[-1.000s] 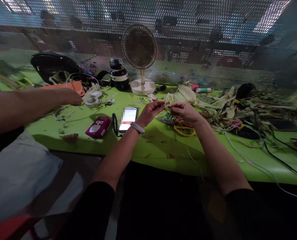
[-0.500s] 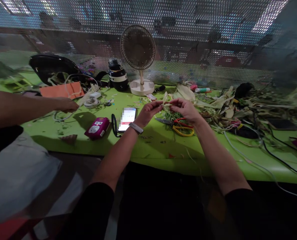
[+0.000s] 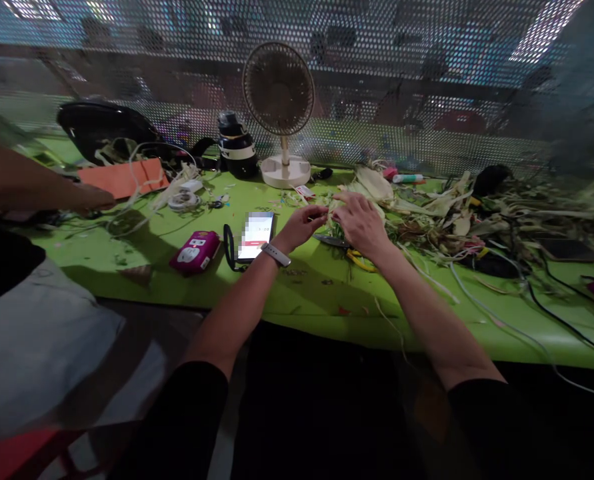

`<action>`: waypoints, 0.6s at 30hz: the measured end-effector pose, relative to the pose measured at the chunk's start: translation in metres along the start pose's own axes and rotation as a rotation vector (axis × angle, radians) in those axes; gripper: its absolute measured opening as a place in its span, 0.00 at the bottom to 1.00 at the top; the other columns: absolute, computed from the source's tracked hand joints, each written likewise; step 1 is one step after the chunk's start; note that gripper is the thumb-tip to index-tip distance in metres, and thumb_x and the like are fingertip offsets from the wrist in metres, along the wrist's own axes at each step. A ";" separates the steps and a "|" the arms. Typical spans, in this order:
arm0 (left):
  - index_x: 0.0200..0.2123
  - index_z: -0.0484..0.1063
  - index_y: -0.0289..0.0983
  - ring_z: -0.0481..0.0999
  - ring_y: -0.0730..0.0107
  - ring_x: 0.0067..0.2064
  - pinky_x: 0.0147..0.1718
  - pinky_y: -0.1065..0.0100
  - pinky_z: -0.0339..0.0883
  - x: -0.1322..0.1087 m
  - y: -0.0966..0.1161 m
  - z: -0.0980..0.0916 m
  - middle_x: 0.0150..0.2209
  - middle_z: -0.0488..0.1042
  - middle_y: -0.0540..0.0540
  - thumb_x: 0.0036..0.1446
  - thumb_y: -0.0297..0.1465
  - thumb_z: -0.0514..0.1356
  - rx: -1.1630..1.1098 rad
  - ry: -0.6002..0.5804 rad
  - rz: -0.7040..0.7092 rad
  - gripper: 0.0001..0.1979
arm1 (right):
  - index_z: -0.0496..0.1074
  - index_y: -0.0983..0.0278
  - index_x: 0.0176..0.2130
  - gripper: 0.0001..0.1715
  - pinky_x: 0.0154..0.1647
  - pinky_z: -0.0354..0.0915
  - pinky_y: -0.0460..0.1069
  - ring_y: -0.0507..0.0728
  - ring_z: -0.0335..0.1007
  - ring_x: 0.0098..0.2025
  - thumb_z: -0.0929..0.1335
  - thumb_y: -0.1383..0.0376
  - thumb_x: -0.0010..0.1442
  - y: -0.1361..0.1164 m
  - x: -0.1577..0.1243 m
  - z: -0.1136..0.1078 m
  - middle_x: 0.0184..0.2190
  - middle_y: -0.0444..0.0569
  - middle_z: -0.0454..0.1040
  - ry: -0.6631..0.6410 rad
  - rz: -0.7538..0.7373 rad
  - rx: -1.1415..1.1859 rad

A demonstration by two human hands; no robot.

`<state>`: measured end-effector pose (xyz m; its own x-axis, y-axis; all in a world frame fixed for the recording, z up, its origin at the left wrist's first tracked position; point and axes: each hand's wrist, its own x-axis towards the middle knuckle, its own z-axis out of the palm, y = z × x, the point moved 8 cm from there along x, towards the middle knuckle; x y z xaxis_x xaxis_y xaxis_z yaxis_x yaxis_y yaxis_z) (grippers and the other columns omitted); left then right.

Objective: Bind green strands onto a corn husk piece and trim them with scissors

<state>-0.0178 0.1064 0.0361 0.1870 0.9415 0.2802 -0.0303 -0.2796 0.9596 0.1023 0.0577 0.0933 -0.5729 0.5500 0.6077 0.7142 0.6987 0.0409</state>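
My left hand (image 3: 304, 227), with a grey watch band on its wrist, pinches the end of a small pale corn husk piece, mostly hidden by the fingers. Close by on the right, my right hand (image 3: 361, 223) is closed with its back up, its fingertips bent in at the same piece. A long pale husk strip (image 3: 431, 277) lies beyond my right wrist. Scissors (image 3: 361, 261) with yellow and red handles lie partly under my right hand. Broad pale corn husks (image 3: 374, 185) and thin green shreds lie behind it.
A lit phone (image 3: 257, 233) and a magenta power block (image 3: 195, 252) are to the left. A fan (image 3: 284, 170) and a black bottle (image 3: 237, 150) stand behind. Husks and cables spread along the right. A co-worker's arm (image 3: 37, 177) reaches in from the left, near orange paper (image 3: 121, 179).
My right hand has turned over, its back now up and fingers over the husk piece. A pale strip now shows beyond my right wrist. The co-worker's hand has drawn back left.
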 end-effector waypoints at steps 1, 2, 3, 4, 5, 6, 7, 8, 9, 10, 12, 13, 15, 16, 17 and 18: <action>0.36 0.77 0.35 0.74 0.71 0.37 0.39 0.69 0.67 0.000 -0.001 0.003 0.36 0.78 0.45 0.47 0.34 0.69 0.040 -0.039 0.000 0.13 | 0.72 0.62 0.44 0.15 0.59 0.56 0.61 0.65 0.60 0.61 0.58 0.66 0.68 -0.001 0.000 0.000 0.57 0.57 0.69 0.002 -0.022 -0.018; 0.36 0.77 0.35 0.73 0.71 0.38 0.39 0.69 0.67 0.000 -0.002 0.006 0.36 0.78 0.45 0.48 0.33 0.68 0.084 -0.077 0.005 0.12 | 0.72 0.63 0.44 0.16 0.61 0.54 0.62 0.65 0.59 0.61 0.57 0.65 0.69 -0.001 0.000 0.001 0.57 0.57 0.70 -0.002 -0.029 -0.034; 0.37 0.77 0.35 0.73 0.71 0.38 0.39 0.69 0.67 0.000 -0.001 0.008 0.37 0.78 0.45 0.50 0.32 0.66 0.128 -0.108 0.020 0.10 | 0.72 0.63 0.44 0.16 0.61 0.54 0.62 0.65 0.61 0.59 0.57 0.65 0.69 0.000 0.000 0.002 0.54 0.58 0.72 -0.010 -0.021 -0.046; 0.37 0.77 0.35 0.73 0.71 0.38 0.40 0.68 0.66 -0.001 0.001 0.010 0.37 0.77 0.46 0.51 0.30 0.64 0.167 -0.128 0.043 0.08 | 0.72 0.63 0.43 0.16 0.59 0.54 0.62 0.64 0.64 0.56 0.57 0.64 0.69 0.003 0.000 0.005 0.50 0.58 0.74 -0.022 -0.001 -0.054; 0.36 0.76 0.35 0.72 0.71 0.39 0.41 0.68 0.66 -0.001 0.005 0.011 0.37 0.76 0.46 0.53 0.28 0.62 0.200 -0.133 0.072 0.07 | 0.71 0.64 0.42 0.17 0.57 0.56 0.61 0.64 0.66 0.52 0.57 0.64 0.69 0.006 0.001 0.008 0.45 0.58 0.75 -0.038 0.026 -0.053; 0.35 0.76 0.36 0.72 0.71 0.39 0.41 0.68 0.66 -0.002 0.009 0.012 0.36 0.76 0.46 0.53 0.27 0.60 0.228 -0.129 0.100 0.06 | 0.71 0.64 0.41 0.17 0.54 0.58 0.60 0.63 0.68 0.48 0.56 0.63 0.70 0.009 0.001 0.011 0.41 0.58 0.76 -0.053 0.054 -0.041; 0.35 0.76 0.36 0.71 0.71 0.39 0.42 0.67 0.66 -0.002 0.013 0.012 0.36 0.75 0.47 0.54 0.26 0.58 0.252 -0.121 0.125 0.07 | 0.71 0.65 0.41 0.17 0.50 0.60 0.58 0.63 0.69 0.45 0.57 0.62 0.70 0.012 0.001 0.014 0.38 0.57 0.76 -0.066 0.081 -0.019; 0.34 0.76 0.35 0.71 0.71 0.39 0.42 0.67 0.65 -0.003 0.017 0.012 0.35 0.74 0.47 0.54 0.25 0.57 0.270 -0.105 0.146 0.07 | 0.71 0.65 0.41 0.17 0.47 0.61 0.57 0.63 0.69 0.43 0.57 0.62 0.70 0.015 0.001 0.016 0.37 0.57 0.76 -0.077 0.105 0.015; 0.34 0.76 0.35 0.71 0.70 0.39 0.42 0.67 0.65 -0.005 0.022 0.012 0.35 0.74 0.47 0.54 0.24 0.56 0.284 -0.088 0.163 0.08 | 0.71 0.65 0.41 0.16 0.44 0.61 0.56 0.63 0.70 0.42 0.57 0.62 0.69 0.017 0.001 0.018 0.37 0.57 0.76 -0.084 0.129 0.059; 0.35 0.75 0.35 0.71 0.70 0.39 0.42 0.67 0.65 -0.006 0.026 0.012 0.35 0.74 0.47 0.54 0.23 0.55 0.293 -0.070 0.175 0.09 | 0.70 0.65 0.41 0.15 0.42 0.61 0.55 0.62 0.70 0.40 0.58 0.62 0.69 0.019 0.001 0.019 0.36 0.57 0.76 -0.088 0.156 0.107; 0.39 0.74 0.35 0.71 0.71 0.39 0.41 0.68 0.65 -0.009 0.032 0.011 0.36 0.74 0.47 0.54 0.23 0.56 0.295 -0.035 0.186 0.11 | 0.69 0.64 0.42 0.13 0.38 0.61 0.53 0.61 0.70 0.36 0.59 0.62 0.69 0.023 0.000 0.021 0.34 0.54 0.76 -0.095 0.220 0.213; 0.41 0.73 0.35 0.72 0.71 0.39 0.40 0.69 0.65 -0.010 0.034 0.010 0.36 0.74 0.47 0.54 0.23 0.56 0.287 -0.020 0.186 0.12 | 0.69 0.64 0.42 0.12 0.37 0.61 0.52 0.60 0.70 0.34 0.59 0.63 0.68 0.025 0.000 0.021 0.32 0.53 0.76 -0.098 0.251 0.264; 0.42 0.72 0.35 0.73 0.72 0.39 0.39 0.70 0.66 -0.011 0.034 0.009 0.37 0.74 0.46 0.55 0.24 0.57 0.264 -0.005 0.170 0.11 | 0.68 0.64 0.41 0.10 0.34 0.60 0.51 0.59 0.69 0.30 0.60 0.63 0.68 0.028 -0.002 0.022 0.28 0.49 0.75 -0.098 0.296 0.347; 0.41 0.72 0.35 0.73 0.72 0.39 0.39 0.70 0.66 -0.011 0.034 0.009 0.37 0.75 0.46 0.55 0.24 0.57 0.250 -0.003 0.158 0.10 | 0.68 0.63 0.41 0.09 0.34 0.60 0.51 0.58 0.69 0.29 0.61 0.63 0.67 0.029 -0.002 0.022 0.27 0.48 0.74 -0.094 0.306 0.376; 0.40 0.72 0.35 0.74 0.72 0.39 0.39 0.70 0.66 -0.011 0.032 0.009 0.37 0.75 0.45 0.55 0.25 0.58 0.240 -0.007 0.144 0.09 | 0.68 0.63 0.41 0.08 0.33 0.60 0.50 0.57 0.68 0.28 0.61 0.63 0.67 0.030 -0.003 0.023 0.26 0.47 0.74 -0.084 0.309 0.395; 0.39 0.73 0.35 0.74 0.72 0.39 0.40 0.70 0.66 -0.010 0.031 0.010 0.37 0.76 0.45 0.56 0.25 0.58 0.234 -0.013 0.130 0.08 | 0.68 0.62 0.40 0.08 0.32 0.59 0.50 0.57 0.68 0.27 0.61 0.62 0.67 0.031 -0.003 0.023 0.26 0.47 0.73 -0.071 0.306 0.403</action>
<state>-0.0113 0.0860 0.0628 0.2090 0.8929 0.3987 0.1730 -0.4351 0.8836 0.1168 0.0879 0.0745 -0.3974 0.7770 0.4883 0.6498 0.6140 -0.4482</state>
